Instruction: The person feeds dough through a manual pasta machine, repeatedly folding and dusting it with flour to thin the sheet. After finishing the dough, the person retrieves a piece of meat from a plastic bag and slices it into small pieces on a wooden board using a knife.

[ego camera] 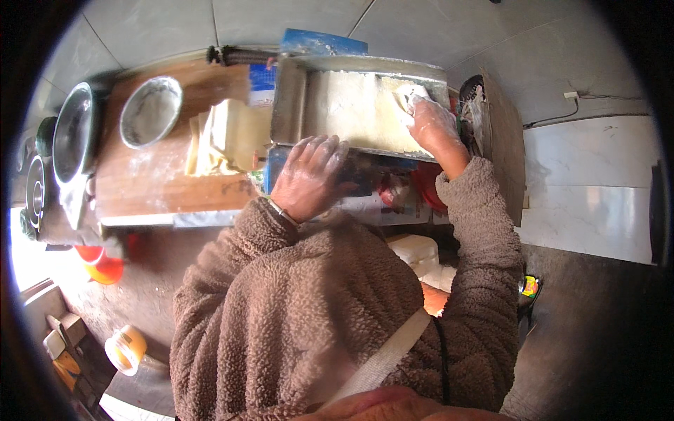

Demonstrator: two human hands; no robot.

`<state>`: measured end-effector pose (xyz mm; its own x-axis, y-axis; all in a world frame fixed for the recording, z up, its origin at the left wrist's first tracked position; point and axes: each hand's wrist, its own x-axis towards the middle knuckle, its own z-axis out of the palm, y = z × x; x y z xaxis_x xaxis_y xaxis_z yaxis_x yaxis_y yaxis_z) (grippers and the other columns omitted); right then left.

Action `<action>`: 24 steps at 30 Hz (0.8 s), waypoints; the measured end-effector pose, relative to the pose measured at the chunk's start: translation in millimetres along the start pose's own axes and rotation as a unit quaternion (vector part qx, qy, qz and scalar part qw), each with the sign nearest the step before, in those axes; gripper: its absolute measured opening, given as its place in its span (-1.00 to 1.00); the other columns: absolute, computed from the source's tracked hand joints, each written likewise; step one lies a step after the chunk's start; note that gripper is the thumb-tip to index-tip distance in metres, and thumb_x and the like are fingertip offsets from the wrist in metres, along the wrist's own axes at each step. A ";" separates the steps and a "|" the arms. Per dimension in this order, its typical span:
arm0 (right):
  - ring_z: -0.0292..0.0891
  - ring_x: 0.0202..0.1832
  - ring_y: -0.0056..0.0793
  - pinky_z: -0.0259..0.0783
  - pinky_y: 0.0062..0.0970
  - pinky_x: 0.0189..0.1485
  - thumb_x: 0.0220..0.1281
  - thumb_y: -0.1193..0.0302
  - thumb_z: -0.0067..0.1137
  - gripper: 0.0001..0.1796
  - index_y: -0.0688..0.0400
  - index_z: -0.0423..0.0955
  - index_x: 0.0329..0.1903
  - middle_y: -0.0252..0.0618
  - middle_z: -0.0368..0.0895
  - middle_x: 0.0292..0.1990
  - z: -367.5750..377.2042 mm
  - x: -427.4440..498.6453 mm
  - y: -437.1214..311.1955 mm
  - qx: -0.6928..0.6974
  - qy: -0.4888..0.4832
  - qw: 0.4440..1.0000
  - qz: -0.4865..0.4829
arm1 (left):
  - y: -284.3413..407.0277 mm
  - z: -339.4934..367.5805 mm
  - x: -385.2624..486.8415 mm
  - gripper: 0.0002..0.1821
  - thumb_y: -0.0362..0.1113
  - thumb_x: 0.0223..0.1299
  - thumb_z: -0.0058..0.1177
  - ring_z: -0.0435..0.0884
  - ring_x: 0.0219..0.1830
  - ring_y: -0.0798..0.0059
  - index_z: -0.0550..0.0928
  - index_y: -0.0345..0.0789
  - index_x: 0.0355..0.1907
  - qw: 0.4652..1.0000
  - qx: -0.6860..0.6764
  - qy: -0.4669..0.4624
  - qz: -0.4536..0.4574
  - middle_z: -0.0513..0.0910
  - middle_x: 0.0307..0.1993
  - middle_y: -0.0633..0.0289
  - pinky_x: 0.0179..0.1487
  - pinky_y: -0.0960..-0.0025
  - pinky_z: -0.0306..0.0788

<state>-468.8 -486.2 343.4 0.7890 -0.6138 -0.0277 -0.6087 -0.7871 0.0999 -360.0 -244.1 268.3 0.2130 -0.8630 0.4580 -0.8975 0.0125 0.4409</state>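
Observation:
In front of me is a shallow rectangular metal tray [288, 105], set on a blue machine body [324, 42]. Its bottom is dusted with pale flour. My right hand [434, 123], whitened with flour, reaches into the tray's right end and grips a white crumpled bundle [408, 94]; whether that is cloth or plastic I cannot tell. At the tray's front edge lies my left hand [310, 176], palm down, also floury, its fingers spread a little and holding nothing. Left of the tray, a folded stack of cream-coloured sheets [226, 137], apparently dough, rests on the wooden table.
A flour-coated bowl [151, 112] stands on the wooden table [137, 184], with a large dark-rimmed basin [73, 134] beyond its left end. A cardboard panel [505, 147] rises right of the machine. Below are an orange-red container [105, 268] and a yellow bucket [126, 350].

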 end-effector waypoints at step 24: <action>0.54 0.00 -0.36 0.39 -0.45 0.12 0.05 0.67 0.12 -0.61 0.37 0.46 0.01 -0.09 0.61 -0.05 36.7 0.4 145.1 0.401 0.279 0.870 0.061 | 0.2 -15.6 3.2 -0.34 -0.04 0.05 0.28 0.46 0.15 0.06 0.46 -0.37 0.15 0.993 -0.118 0.010 -0.006 0.47 0.14 -0.03 0.23 0.08 0.33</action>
<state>-559.8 -602.9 321.4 0.4948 -0.7467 0.4445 -0.3772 -0.6454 -0.6642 -353.5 -238.9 281.9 0.2333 -0.8535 0.4660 -0.7793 0.1225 0.6145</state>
